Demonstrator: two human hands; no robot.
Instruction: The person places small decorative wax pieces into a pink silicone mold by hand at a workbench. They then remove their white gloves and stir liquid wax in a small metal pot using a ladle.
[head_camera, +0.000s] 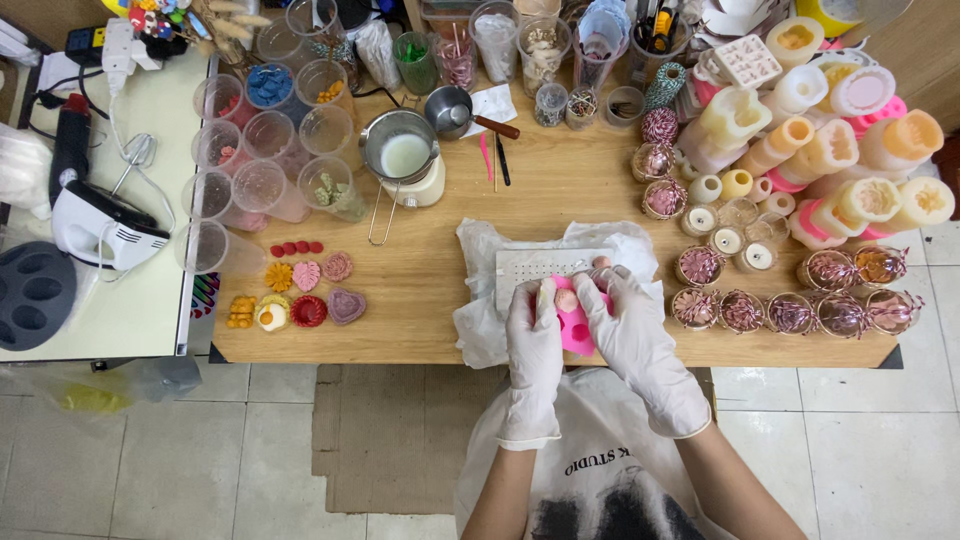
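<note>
Both my hands wear white gloves and meet over a pink silicone mould (578, 332) near the table's front edge. My left hand (532, 345) grips the mould's left side. My right hand (625, 320) holds its right side, fingers curled over the top. A small pale pink wax piece (566, 298) sits between my fingertips, at the mould's upper edge. Under them lie a white perforated plate (540, 267) and crumpled white paper (480, 320).
Small coloured wax shapes (300, 290) lie at the front left. A metal pot of white liquid (403, 155) stands at centre, clear plastic cups (270, 150) to its left. Silicone moulds (830, 140) and wrapped glass candle jars (790, 310) fill the right. A hand mixer (100, 225) rests on a side table.
</note>
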